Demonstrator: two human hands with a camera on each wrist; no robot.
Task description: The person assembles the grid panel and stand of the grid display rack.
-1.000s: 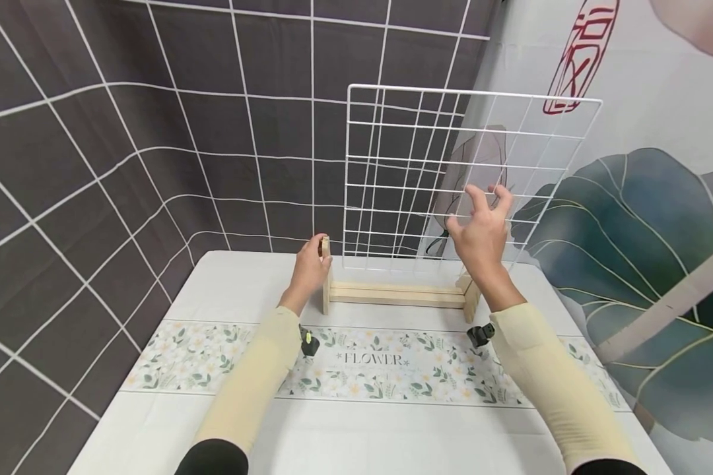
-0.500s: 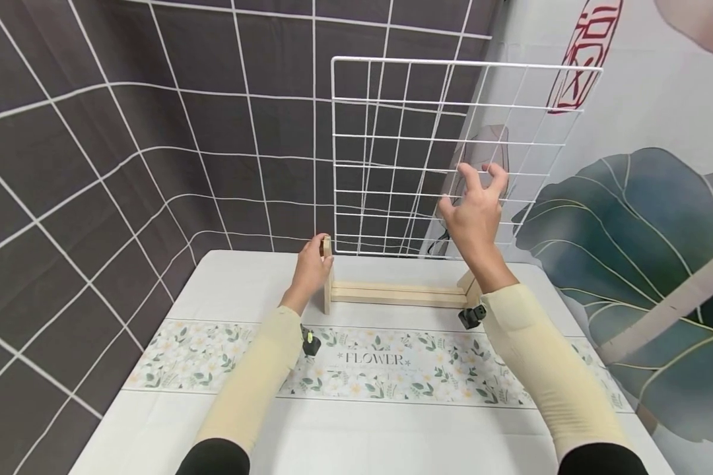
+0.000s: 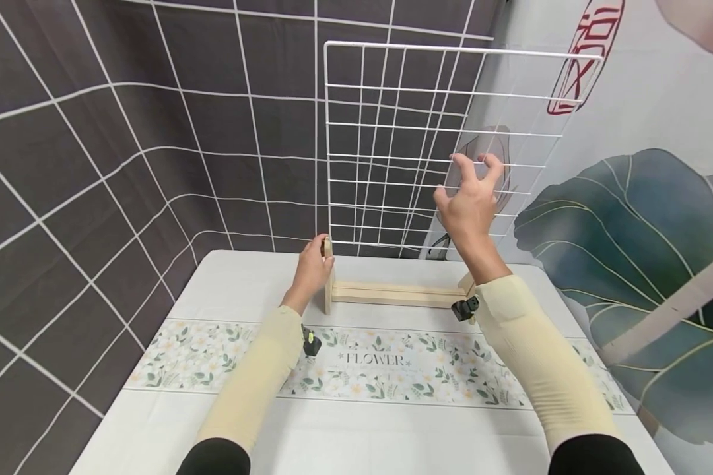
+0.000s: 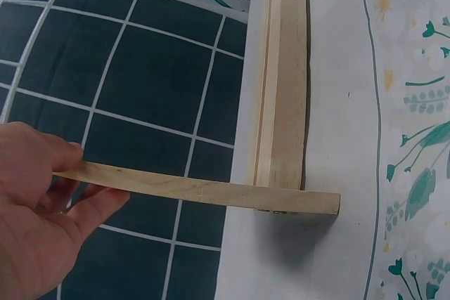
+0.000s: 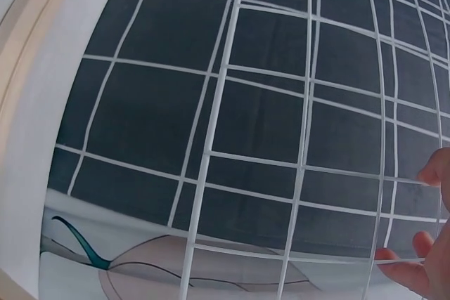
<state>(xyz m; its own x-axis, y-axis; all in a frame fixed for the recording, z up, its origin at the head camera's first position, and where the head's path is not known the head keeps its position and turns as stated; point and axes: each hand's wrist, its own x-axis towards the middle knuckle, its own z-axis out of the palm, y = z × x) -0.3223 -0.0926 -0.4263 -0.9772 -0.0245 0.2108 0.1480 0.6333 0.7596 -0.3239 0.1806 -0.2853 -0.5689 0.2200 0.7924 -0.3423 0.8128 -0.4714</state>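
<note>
My left hand pinches the upper end of the left side piece of a pale wooden stand. In the left wrist view, thumb and fingers lie on either side of that flat wooden side piece, which meets a grooved crossbar. My right hand holds a white wire grid panel with its fingers curled at the wires. The panel hangs upright above and behind the stand. Fingertips of the right hand show at the wires in the right wrist view. My right forearm partly hides the stand's right end.
The stand rests on a white table with a printed flower runner in front of it. Behind is a dark curtain with white grid lines. A pale cloth with large leaf prints hangs at the right.
My right hand has raised the wire grid panel and shifted it a little left; its lower edge now stands higher over the stand. The left hand keeps its place on the side piece.
</note>
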